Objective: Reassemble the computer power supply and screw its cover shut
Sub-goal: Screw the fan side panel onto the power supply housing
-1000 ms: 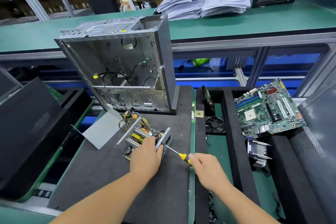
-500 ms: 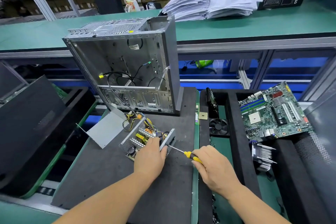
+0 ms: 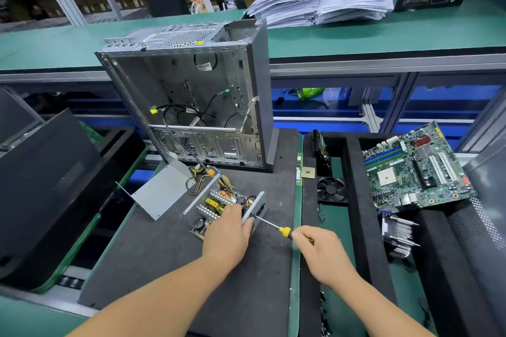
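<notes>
1. Looking down at the open power supply [image 3: 216,206], which is sitting on the dark foam mat [image 3: 169,249] just in front of the empty PC case [image 3: 189,96]. Its long axis is running from near-left to far-right.
2. I'm seeing my left hand [image 3: 228,230] gripping the near end, fingers curled over the metal wall.
3. My right hand [image 3: 319,250] is pinching one yellow-handled screwdriver [image 3: 271,225], shaft pointing up-left with the tip touching the supply's right side wall.
4. One loose metal cover [image 3: 161,191] is lying just left of the supply.
5. Counting the rest: one motherboard [image 3: 416,169], one black fan [image 3: 331,190], one heatsink [image 3: 398,234], all sitting right of the mat.
</notes>
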